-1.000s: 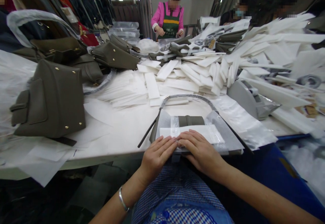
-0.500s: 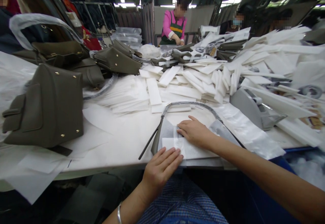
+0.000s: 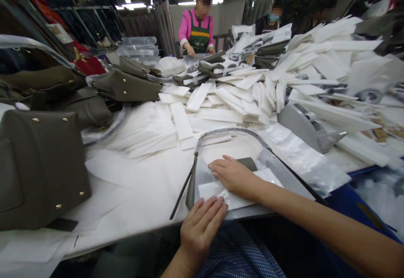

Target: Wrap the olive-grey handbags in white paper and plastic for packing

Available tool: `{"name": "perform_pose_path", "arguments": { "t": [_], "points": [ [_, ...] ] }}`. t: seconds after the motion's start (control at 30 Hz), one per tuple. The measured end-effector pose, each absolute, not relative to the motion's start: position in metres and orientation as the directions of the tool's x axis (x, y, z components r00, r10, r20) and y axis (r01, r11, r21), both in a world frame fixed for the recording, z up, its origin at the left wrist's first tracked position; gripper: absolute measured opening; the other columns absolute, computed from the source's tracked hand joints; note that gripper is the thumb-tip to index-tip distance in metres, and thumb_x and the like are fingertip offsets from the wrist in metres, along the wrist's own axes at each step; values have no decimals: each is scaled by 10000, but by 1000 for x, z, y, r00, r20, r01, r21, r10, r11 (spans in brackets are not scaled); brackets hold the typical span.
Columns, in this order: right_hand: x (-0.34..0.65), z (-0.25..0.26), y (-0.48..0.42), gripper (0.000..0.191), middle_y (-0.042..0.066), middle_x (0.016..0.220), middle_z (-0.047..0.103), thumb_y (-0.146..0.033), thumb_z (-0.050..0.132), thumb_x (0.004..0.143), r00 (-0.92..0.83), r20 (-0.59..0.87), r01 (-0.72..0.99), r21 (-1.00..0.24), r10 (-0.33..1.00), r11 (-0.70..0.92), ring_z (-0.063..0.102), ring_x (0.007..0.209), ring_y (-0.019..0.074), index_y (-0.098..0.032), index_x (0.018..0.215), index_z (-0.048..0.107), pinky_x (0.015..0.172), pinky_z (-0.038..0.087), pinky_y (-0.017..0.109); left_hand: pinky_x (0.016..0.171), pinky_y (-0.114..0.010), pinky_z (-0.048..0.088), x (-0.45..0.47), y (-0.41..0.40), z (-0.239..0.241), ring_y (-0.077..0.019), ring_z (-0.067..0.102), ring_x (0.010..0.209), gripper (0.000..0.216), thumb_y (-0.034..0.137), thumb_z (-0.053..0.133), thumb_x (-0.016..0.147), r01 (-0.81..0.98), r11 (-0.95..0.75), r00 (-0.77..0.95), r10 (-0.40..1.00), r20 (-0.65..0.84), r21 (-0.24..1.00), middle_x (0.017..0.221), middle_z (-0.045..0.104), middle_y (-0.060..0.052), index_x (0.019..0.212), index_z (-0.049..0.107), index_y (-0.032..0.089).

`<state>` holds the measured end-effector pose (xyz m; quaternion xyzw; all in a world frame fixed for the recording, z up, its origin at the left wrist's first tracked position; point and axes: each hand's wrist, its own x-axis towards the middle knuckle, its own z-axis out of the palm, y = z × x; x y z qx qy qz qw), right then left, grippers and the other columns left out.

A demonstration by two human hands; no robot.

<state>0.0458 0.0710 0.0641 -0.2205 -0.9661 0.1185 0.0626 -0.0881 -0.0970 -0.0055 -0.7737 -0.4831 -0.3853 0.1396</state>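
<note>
A handbag (image 3: 248,163) lies flat at the near edge of the tabletop (image 3: 154,181), around the middle of that edge, partly covered by a translucent sheet (image 3: 274,164), with a white pad (image 3: 208,190) on top along its near side. Its plastic-wrapped handle (image 3: 232,131) arches toward the far edge, and a dark strap (image 3: 183,189) slants down on the left. The left hand (image 3: 204,226) rests on the pad at the near edge, fingers straight, side by side, closed around nothing visible. The right hand (image 3: 235,178) lies farther in, on the handbag's covered front, its fingers likewise stretched out rather than gripping. What the handbag contains is hidden. Toward the near left corner stands an olive bag (image 3: 50,160) with metal studs, its contents out of sight; another studded bag (image 3: 129,88) lies farther back. White foam pieces (image 3: 221,105) heap toward the far edge. On the right, a flat clear plastic bag (image 3: 311,160) lies near a grey bag (image 3: 298,122). By the right end is a blue bin (image 3: 345,210); crumpled clear plastic (image 3: 380,200) shows in or just beyond it, which cannot be told. Past the far edge stands a co-worker (image 3: 197,30) in a green apron.
</note>
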Motion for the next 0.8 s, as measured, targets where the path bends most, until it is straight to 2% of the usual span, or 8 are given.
{"name": "perform_pose_path", "arguments": {
  "t": [0.1,0.17,0.27,0.37,0.43,0.53,0.6,0.8],
  "points": [
    [74,64,47,309,105,1314,665,-156,494,986,-876,230,340,-331,425,880,568,1276,259,-163,1263,632,1135,378,525,1144,-381,399,-86,-92,-7,-193,587,1272,346,92,482,995,857,-487,220,639,737,166,1268,694,-71,1307,622,149],
    [100,60,23,298,86,1272,691,-145,513,984,-823,375,286,-376,427,882,598,1237,217,-172,1254,637,1141,406,465,1141,-387,398,-85,-89,-7,-197,585,1274,350,90,494,989,860,-481,210,642,737,173,1271,692,-75,1313,615,145],
    [140,41,-11,336,92,1242,705,-92,532,966,-749,560,194,-324,354,926,594,1240,183,-148,1287,618,1100,466,366,1133,-390,403,-82,-86,-6,-199,589,1269,358,83,507,979,862,-468,193,656,730,193,1275,689,-80,1314,611,150],
    [167,7,-27,364,87,1275,693,-95,482,988,-789,573,170,-143,221,975,549,1298,201,-143,1329,603,1106,453,383,1123,-405,420,-81,-83,-3,-202,597,1260,380,80,534,964,861,-460,183,679,711,217,1284,684,-82,1329,594,164],
    [172,-18,-27,383,62,1279,694,-104,449,1003,-798,565,230,-37,210,972,554,1290,200,-181,1347,600,1146,395,406,1113,-420,435,-81,-81,-2,-208,598,1260,396,93,553,959,861,-453,178,694,698,231,1295,678,-85,1345,579,175],
    [160,-47,-20,388,15,1199,734,-100,473,996,-737,639,314,39,217,949,606,1209,176,-251,1316,631,1213,268,414,1103,-433,453,-81,-79,0,-214,605,1254,397,136,570,963,866,-445,179,700,691,226,1301,674,-86,1355,570,198],
    [148,-57,-14,370,-2,1141,755,-109,522,980,-686,705,305,58,177,951,628,1167,163,-272,1286,652,1221,245,390,1102,-439,457,-81,-78,1,-217,607,1252,394,155,568,968,873,-439,187,705,684,214,1303,673,-86,1358,567,209],
    [133,-49,-8,314,10,1093,770,-120,604,943,-620,776,139,-36,116,990,680,1064,163,-255,1213,688,1036,486,352,1111,-432,457,-80,-80,4,-208,599,1262,395,152,574,966,878,-434,201,717,668,202,1314,666,-87,1357,561,202]
  ]
}}
